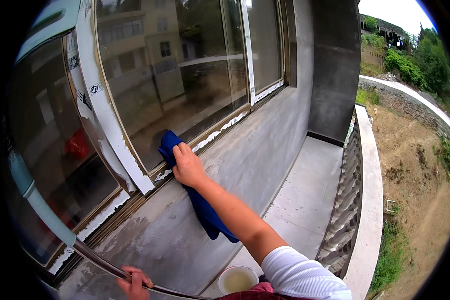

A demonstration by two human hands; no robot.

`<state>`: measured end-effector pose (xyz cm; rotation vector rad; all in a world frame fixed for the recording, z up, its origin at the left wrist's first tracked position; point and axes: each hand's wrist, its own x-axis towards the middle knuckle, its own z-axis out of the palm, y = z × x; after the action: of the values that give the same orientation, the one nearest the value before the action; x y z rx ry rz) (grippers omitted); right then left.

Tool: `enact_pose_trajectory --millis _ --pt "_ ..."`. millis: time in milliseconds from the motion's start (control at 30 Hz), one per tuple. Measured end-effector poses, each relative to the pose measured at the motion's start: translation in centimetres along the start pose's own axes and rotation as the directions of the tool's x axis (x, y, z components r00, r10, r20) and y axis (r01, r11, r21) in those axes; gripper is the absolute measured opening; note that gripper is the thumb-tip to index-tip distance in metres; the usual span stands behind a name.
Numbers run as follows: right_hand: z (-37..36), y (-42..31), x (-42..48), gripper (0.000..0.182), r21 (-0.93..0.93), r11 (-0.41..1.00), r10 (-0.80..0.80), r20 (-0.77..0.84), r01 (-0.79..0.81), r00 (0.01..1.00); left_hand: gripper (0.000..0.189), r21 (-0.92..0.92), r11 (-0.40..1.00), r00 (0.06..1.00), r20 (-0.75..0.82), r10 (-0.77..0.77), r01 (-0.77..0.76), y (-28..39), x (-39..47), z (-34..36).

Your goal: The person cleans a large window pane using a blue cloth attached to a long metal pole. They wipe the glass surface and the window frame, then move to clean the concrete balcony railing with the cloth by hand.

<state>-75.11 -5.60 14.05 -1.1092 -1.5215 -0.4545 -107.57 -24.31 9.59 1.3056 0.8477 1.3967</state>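
My right hand [189, 165] grips a dark blue cloth [206, 213] and presses its bunched upper end against the lower part of a sliding window's glass pane [165, 82]. The rest of the cloth hangs down the wall beneath my forearm. My left hand [133, 283], near the bottom edge, is wrapped around a metal pole [101, 264]. A pale teal sleeve [48, 212] covers the pole's upper part. At the top left, a pale teal tool head [54, 22] lies over the window; its link to the pole is out of view. Torn white protective film [221, 129] clings to the bottom rail.
Below me stands a bucket [238, 280] of cloudy liquid on the tiled balcony floor [298, 191]. A grey plastered wall [247, 150] runs under the window. To the right is a balustrade [365, 195], with ground and plants beyond. A dark pillar [333, 75] closes the far end.
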Motion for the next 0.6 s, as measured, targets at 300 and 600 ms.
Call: enact_pose_trajectory --millis 300,600 --pt "-3.5 10.1 1.0 0.038 0.203 0.979 -0.013 0.093 -0.006 0.996 0.035 0.022 0.953 0.930 0.224 0.290 -0.302 -0.2 12.6 13.3" --pt "-4.5 13.3 2.4 0.038 0.290 0.957 -0.063 0.177 0.009 0.982 0.030 0.217 0.929 0.938 0.246 0.245 -0.299 -0.7 21.9 19.0"
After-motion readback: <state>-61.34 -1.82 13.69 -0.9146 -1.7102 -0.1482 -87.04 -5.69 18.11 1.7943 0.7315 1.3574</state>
